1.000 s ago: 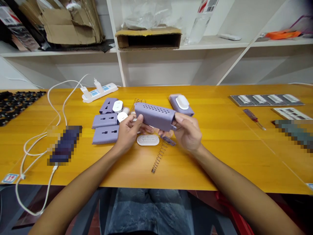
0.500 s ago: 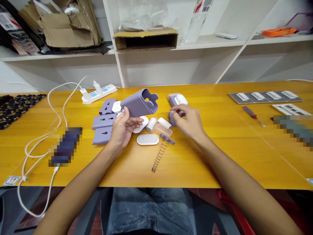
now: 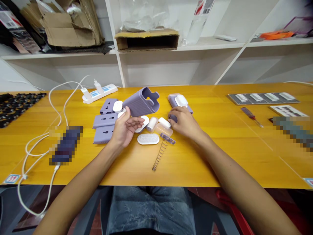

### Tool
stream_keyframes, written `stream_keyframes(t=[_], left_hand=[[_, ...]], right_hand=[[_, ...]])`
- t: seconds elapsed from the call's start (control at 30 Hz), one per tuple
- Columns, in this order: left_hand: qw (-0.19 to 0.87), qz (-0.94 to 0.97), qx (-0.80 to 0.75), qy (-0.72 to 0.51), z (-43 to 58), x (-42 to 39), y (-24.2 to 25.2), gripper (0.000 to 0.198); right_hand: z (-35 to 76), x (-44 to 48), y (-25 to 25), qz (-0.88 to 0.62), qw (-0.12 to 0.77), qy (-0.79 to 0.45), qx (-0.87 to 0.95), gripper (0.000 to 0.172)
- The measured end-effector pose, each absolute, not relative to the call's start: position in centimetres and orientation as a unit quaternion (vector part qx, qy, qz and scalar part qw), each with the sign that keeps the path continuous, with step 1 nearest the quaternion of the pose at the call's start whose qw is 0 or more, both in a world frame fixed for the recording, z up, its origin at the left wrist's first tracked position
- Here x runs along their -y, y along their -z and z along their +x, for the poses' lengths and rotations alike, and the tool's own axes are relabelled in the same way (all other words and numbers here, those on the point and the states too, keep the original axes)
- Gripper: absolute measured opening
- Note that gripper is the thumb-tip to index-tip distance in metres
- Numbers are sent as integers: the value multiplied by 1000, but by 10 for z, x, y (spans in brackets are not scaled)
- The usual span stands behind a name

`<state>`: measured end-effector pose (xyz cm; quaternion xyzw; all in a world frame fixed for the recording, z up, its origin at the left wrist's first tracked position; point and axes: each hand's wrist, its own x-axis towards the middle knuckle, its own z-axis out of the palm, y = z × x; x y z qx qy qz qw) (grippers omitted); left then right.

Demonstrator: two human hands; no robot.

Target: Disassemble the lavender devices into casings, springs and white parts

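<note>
A ribbed purple plastic casing [image 3: 139,103], hollow with a notched open end, is tilted up in my left hand [image 3: 126,129], gripped by the thumb side. My right hand [image 3: 187,122] is closed on a small dark purple part [image 3: 173,118], mostly hidden by the fingers. Just behind it lies a purple casing with a white cap [image 3: 181,100]. Between the hands are white oval pieces, including a dotted white oval plate [image 3: 148,139], short white cylinders [image 3: 152,124], a peach translucent piece [image 3: 163,130], a narrow purple strip [image 3: 168,138] and a coil spring [image 3: 158,157].
Flat purple casings [image 3: 104,135] are lined up left of my left hand. A power strip [image 3: 100,93] with white cables and a phone [image 3: 66,145] occupy the left side. At right lie a screwdriver [image 3: 251,117] and a grey panel [image 3: 264,98]. Shelves hold cardboard boxes [image 3: 146,39].
My right hand has turned and lowered slightly with the small purple part, showing more of the capped casing behind. My left hand keeps the ribbed casing almost still.
</note>
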<state>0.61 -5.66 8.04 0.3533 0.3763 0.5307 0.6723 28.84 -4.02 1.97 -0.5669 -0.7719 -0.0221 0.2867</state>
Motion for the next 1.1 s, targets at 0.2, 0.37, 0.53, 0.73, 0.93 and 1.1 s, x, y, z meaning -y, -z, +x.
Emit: stream_keyframes(t=[0.2, 0.37, 0.53, 0.73, 0.93, 1.1], left_hand=[[678, 341, -374, -533, 7, 57, -81, 52], [668, 345, -381, -538, 6, 57, -79, 55], [641, 379, -360, -562, 7, 58, -79, 52], [600, 453, -344, -563, 10, 61, -73, 53], [527, 534, -331, -573, 10, 66, -71, 48], [470, 602, -353, -541, 10, 71, -69, 48]], right_hand=[[279, 48, -33, -516, 380, 55, 766, 26], [265, 63, -49, -387, 414, -28, 823, 22], [251, 73, -50, -392, 438, -61, 807, 37], [245, 77, -49, -429, 447, -111, 777, 78], [243, 76, -49, -419, 448, -61, 787, 80], [247, 73, -48, -406, 435, -19, 804, 77]])
